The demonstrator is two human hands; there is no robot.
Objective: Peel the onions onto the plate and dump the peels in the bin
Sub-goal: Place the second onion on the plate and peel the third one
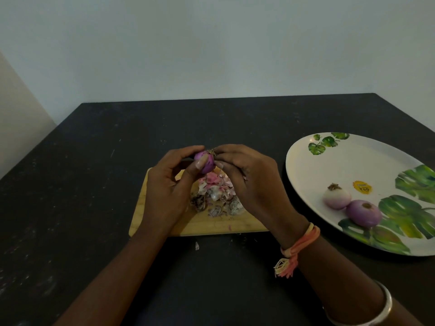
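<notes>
The left hand (pixel 169 184) holds the onion (pixel 206 164) above the far part of the wooden cutting board (pixel 155 208). Its fingers (pixel 188 152) curl over the top, and the thumb presses against the near face. The visible side of the onion is smooth and purple. Its root tuft (pixel 212 151) points up and slightly right, so the onion's long axis tilts toward the right hand (pixel 251 182). The right hand's fingers (pixel 227 152) are drawn together in a pinch at that tuft and meet the onion from the right. Both hands touch the onion, and the left one carries it. The pile of peels (pixel 217 196) lies on the board directly below. Further right, apart from the board, the leaf-patterned plate (pixel 341 158) rests on the dark tabletop (pixel 94 161). Two peeled onions (pixel 337 197) sit on it, touching each other, near its front rim. The transfer to the plate therefore likely runs rightward. The bin is not in view.
</notes>
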